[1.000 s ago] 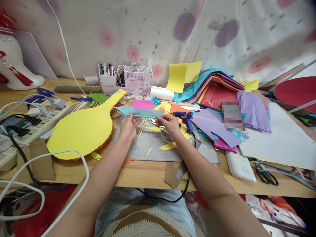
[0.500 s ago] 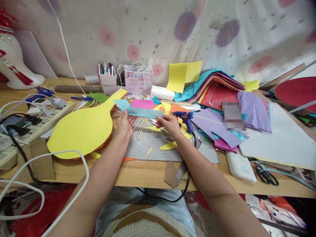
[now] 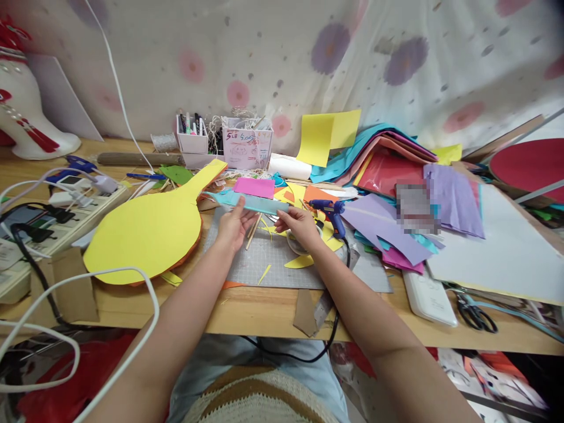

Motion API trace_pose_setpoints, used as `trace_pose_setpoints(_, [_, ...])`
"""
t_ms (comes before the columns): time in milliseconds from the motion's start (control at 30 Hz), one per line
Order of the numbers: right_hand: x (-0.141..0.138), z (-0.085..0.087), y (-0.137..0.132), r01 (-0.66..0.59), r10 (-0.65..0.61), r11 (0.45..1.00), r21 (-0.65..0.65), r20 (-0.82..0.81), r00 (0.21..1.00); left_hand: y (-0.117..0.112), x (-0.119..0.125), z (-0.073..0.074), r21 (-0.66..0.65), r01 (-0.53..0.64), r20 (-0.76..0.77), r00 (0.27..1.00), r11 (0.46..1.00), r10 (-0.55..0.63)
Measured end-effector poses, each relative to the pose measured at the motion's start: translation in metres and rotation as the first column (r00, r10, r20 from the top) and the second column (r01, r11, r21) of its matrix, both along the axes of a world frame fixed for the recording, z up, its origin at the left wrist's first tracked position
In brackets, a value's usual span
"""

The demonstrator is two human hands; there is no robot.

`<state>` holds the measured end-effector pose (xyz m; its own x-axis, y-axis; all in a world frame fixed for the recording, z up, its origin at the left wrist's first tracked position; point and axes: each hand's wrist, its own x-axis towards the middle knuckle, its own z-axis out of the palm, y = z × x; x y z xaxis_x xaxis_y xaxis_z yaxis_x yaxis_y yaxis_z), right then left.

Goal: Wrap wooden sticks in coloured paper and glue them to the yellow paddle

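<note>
Between my hands, above the grey cutting mat [image 3: 238, 264], is a narrow strip of light-blue paper [image 3: 264, 204]. My left hand [image 3: 235, 224] grips the strip near its middle, thumb on top and fingers underneath. My right hand [image 3: 299, 224] pinches its right end. The strip's left end runs out past my left hand towards the handle of a yellow lute-shaped cutout [image 3: 145, 235]. Behind the strip lies a pink paper rectangle [image 3: 254, 187]. Thin wooden sticks [image 3: 252, 232] and yellow scraps [image 3: 302, 260] lie on the mat below.
A blue glue gun [image 3: 330, 212] stands right of my right hand, its black cable trailing down. Purple paper [image 3: 383, 220], a white power bank [image 3: 429, 296] and black scissors [image 3: 476, 311] lie to the right. A power strip [image 3: 57, 229] and a looping white cable [image 3: 152, 294] are at left.
My left hand has slid to the right along the blue strip, from near its left end towards its middle. My right hand stays at the right end, almost unmoved.
</note>
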<state>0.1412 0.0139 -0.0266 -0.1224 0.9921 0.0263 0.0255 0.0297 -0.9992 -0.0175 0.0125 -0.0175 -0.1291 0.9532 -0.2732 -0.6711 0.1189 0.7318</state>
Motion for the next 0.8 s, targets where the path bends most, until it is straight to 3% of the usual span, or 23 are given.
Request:
trace_pose_setpoints(100, [-0.0021, -0.0031, -0.0002, -0.022, 0.022, 1.0, -0.006, -0.025, 0.999, -0.0053, 0.0079, -0.0016, -0.024, 0.065, -0.08, 0.995, 0.998, -0.067])
trace_pose_setpoints(367, [-0.0027, -0.0067, -0.0003, -0.137, 0.137, 0.991, 0.0, -0.023, 0.99, -0.0046, 0.0058, -0.0009, -0.007, -0.009, -0.181, 0.983, 1.0, 0.007])
trace_pose_setpoints(600, [-0.0031, -0.0076, 0.0005, -0.095, 0.094, 0.995, -0.016, -0.051, 0.994, -0.0049, 0.0075, -0.0006, 0.04, 0.037, -0.144, 0.989, 0.999, -0.031])
trace_pose_setpoints(800, [-0.0043, -0.0076, 0.0, -0.14, 0.139, 0.99, -0.031, -0.032, 0.99, -0.0072, 0.0118, -0.0007, 0.004, 0.067, -0.139, 0.988, 0.998, -0.066])
